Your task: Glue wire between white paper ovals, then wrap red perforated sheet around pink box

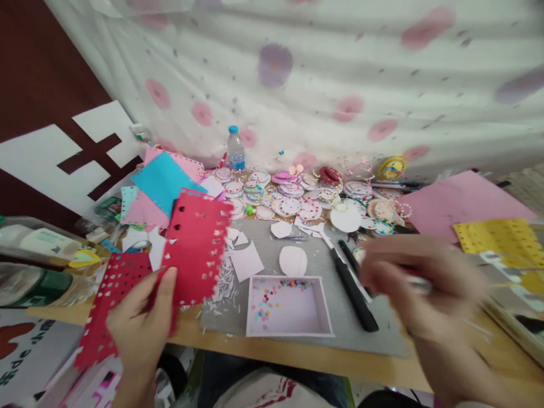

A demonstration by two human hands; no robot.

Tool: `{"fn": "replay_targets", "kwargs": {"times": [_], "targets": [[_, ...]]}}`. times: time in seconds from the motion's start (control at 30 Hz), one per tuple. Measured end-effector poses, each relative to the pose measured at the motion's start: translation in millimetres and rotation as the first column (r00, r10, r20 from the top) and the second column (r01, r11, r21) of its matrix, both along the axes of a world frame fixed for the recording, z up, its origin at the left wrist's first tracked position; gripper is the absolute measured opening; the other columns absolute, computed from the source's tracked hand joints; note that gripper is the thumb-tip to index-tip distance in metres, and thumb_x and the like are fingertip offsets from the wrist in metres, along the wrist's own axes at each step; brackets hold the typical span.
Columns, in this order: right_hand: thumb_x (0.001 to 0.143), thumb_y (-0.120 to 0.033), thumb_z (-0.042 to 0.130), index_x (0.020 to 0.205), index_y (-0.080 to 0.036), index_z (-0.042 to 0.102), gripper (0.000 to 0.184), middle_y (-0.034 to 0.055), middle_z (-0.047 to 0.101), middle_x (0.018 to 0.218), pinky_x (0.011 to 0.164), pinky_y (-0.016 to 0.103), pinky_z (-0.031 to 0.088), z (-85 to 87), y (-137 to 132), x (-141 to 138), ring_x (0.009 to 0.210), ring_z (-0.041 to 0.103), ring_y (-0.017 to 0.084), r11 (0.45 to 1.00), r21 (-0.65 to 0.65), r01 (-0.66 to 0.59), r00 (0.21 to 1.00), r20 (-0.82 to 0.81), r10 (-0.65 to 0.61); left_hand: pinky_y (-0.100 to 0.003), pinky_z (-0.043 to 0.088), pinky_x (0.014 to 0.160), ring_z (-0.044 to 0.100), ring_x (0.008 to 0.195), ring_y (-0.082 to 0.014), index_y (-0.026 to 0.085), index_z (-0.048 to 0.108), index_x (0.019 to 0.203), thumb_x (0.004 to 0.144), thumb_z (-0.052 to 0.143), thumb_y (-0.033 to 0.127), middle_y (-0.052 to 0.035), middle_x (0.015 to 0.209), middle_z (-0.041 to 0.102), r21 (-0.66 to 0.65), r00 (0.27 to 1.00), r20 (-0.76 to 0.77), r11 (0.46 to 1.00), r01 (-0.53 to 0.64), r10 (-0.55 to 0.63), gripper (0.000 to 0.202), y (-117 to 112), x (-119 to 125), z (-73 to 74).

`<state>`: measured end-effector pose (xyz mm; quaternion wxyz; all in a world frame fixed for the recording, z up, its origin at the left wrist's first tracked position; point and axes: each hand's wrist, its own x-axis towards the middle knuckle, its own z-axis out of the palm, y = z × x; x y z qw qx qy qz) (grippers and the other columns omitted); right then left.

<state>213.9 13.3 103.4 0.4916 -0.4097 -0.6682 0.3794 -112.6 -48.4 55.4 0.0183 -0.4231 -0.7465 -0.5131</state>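
My left hand point(142, 323) pinches a sheet of red paper point(198, 243), its edges notched with small punched shapes. Behind that wrist hangs another red punched sheet point(102, 311). My right hand point(420, 283), smeared by motion, is curled above the right side of the table; a pale, shiny bit of something shows inside it, too blurred to name. Between the hands, a shallow white box point(293, 311) holds tiny coloured paper confetti. A white rounded paper piece point(293, 260) lies just behind it. Scissors with black handles point(355, 292) lie between the box and my right hand.
Many decorated paper discs point(289, 204) crowd the back of the table. A water bottle point(236, 148) stands behind them. Blue paper point(164, 178) lies at left, pink paper point(463, 207) and yellow punched paper point(497, 238) at right. White scraps litter the grey mat point(267, 226).
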Motion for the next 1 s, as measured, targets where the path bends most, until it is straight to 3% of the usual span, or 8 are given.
{"fn": "replay_targets", "kwargs": {"times": [0.07,0.17,0.37,0.53,0.63,0.73,0.87,1.0], "targets": [[0.084,-0.029,0.063,0.104,-0.024,0.061,0.02,-0.0011,0.061,0.067,0.048,0.023,0.039,-14.5,0.9,-16.1,0.05,0.049,0.01,0.999,-0.007,-0.048,0.998,0.048,0.048,-0.026,0.051,0.064,0.061,0.065,-0.0179,0.022,0.073,0.083,0.074,0.067,0.04,0.0005,0.072,0.068,-0.043,0.946,0.254,0.975,0.218,-0.2,0.021,6.4,23.4,-2.7],[0.078,-0.035,0.068,0.104,-0.023,0.058,0.03,0.0017,0.064,0.077,0.054,0.024,0.044,-45.8,-3.6,-40.6,0.062,0.056,0.015,0.965,-0.234,-0.116,0.993,-0.025,0.114,-0.023,0.048,0.055,0.059,0.061,-0.0171,0.022,0.069,0.067,0.073,0.066,0.042,0.0004,0.065,0.065,-0.085,0.765,0.507,0.86,0.503,-0.397,0.02,15.0,52.6,-7.7],[0.072,-0.047,0.071,0.093,-0.022,0.059,0.035,0.0051,0.068,0.093,0.068,0.03,0.052,-87.7,-27.3,-45.3,0.076,0.062,0.018,0.765,-0.623,-0.162,0.954,-0.297,-0.04,-0.022,0.047,0.049,0.061,0.061,-0.0182,0.023,0.072,0.067,0.074,0.066,0.04,-0.002,0.067,0.069,-0.212,0.588,0.668,0.641,0.738,-0.456,0.019,15.7,76.3,-27.5],[0.068,-0.056,0.071,0.061,-0.019,0.051,0.042,-0.0033,0.048,0.044,0.035,0.021,0.03,-95.6,-37.8,-31.5,0.036,0.039,0.008,0.668,-0.734,-0.121,0.982,-0.186,-0.026,-0.022,0.049,0.055,0.064,0.067,-0.0189,0.021,0.075,0.078,0.069,0.072,0.039,-0.0043,0.074,0.072,-0.205,0.552,0.752,0.669,0.715,-0.36,0.02,11.3,68.6,-49.0],[0.07,-0.059,0.068,0.056,-0.019,0.046,0.047,-0.004,0.044,0.04,0.035,0.02,0.029,-95.2,-40.1,-34.4,0.035,0.038,0.008,0.687,-0.727,-0.022,0.976,-0.164,-0.142,-0.022,0.047,0.049,0.06,0.055,-0.0155,0.017,0.072,0.087,0.069,0.071,0.046,-0.003,0.064,0.068,-0.071,0.395,0.874,0.731,0.679,-0.283,0.034,9.8,70.2,-47.3],[0.071,-0.059,0.066,0.059,-0.018,0.046,0.047,-0.0037,0.048,0.044,0.038,0.02,0.033,-90.9,-41.9,-43.6,0.038,0.042,0.008,0.695,-0.717,0.051,0.948,-0.183,-0.259,-0.025,0.051,0.053,0.064,0.06,-0.0185,0.015,0.068,0.097,0.065,0.073,0.048,-0.0056,0.073,0.071,0.102,0.234,0.912,0.741,0.664,-0.336,0.047,6.3,79.9,-37.0],[0.07,-0.064,0.062,0.055,-0.018,0.043,0.052,-0.0037,0.045,0.041,0.038,0.02,0.03,-84.0,-48.6,-48.3,0.036,0.039,0.008,0.708,-0.703,-0.066,0.977,-0.19,-0.098,-0.03,0.055,0.072,0.069,0.08,-0.0237,0.015,0.068,0.087,0.059,0.08,0.035,-0.0069,0.087,0.075,0.019,0.373,0.884,0.818,0.575,-0.283,0.037,-5.4,88.2,-26.7],[0.073,-0.063,0.06,0.061,-0.018,0.051,0.048,-0.0035,0.046,0.047,0.04,0.02,0.032,-80.3,-55.6,-32.1,0.041,0.041,0.009,0.781,-0.621,-0.072,0.979,-0.194,-0.064,-0.029,0.056,0.066,0.07,0.07,-0.0228,0.016,0.067,0.082,0.055,0.082,0.031,-0.0031,0.072,0.074,-0.002,0.308,0.927,0.82,0.572,-0.214,0.034,-20.7,77.4,-21.8]]}}
